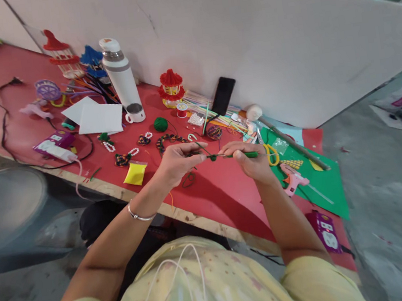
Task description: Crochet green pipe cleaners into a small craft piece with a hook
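Over the red tabletop, my right hand is closed around a crochet hook with a green handle. Its thin metal end points left into a small piece of green crochet. My left hand pinches the green yarn at that piece, and a strand rises over its fingers. A loose loop of green yarn hangs below the left hand. Behind the hands lie a green yarn ball and a dark multicoloured braided ring, partly hidden by my left hand.
Left of my hands are a yellow packet, white cards and a tall white flask. A phone leans at the back wall. Yellow-handled scissors and a pink glue gun lie right, by green sheet.
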`<action>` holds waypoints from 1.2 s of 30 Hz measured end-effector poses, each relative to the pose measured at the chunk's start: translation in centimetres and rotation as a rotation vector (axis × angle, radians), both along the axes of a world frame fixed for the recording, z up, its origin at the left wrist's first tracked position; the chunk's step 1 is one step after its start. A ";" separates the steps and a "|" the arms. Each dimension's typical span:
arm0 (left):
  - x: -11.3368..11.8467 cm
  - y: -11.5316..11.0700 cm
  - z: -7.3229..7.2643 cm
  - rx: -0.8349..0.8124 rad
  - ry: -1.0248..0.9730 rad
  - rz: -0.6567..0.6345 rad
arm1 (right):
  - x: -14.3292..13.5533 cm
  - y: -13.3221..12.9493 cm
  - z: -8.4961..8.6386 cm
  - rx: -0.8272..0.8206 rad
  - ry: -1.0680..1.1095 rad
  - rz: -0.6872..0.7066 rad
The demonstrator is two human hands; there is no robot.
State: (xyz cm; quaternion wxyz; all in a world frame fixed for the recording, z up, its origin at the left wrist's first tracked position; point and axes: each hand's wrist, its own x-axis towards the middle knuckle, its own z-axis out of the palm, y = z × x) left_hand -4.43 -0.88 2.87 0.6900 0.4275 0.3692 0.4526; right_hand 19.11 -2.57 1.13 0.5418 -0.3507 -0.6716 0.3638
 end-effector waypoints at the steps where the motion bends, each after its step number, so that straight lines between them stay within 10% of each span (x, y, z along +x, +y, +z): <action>1: 0.0 0.0 0.0 0.003 0.002 -0.001 | 0.0 0.0 0.0 -0.004 0.002 -0.004; 36: 0.1 -0.1 -0.4 0.035 -0.013 0.006 | -0.4 0.2 -0.9 -0.023 0.048 -0.042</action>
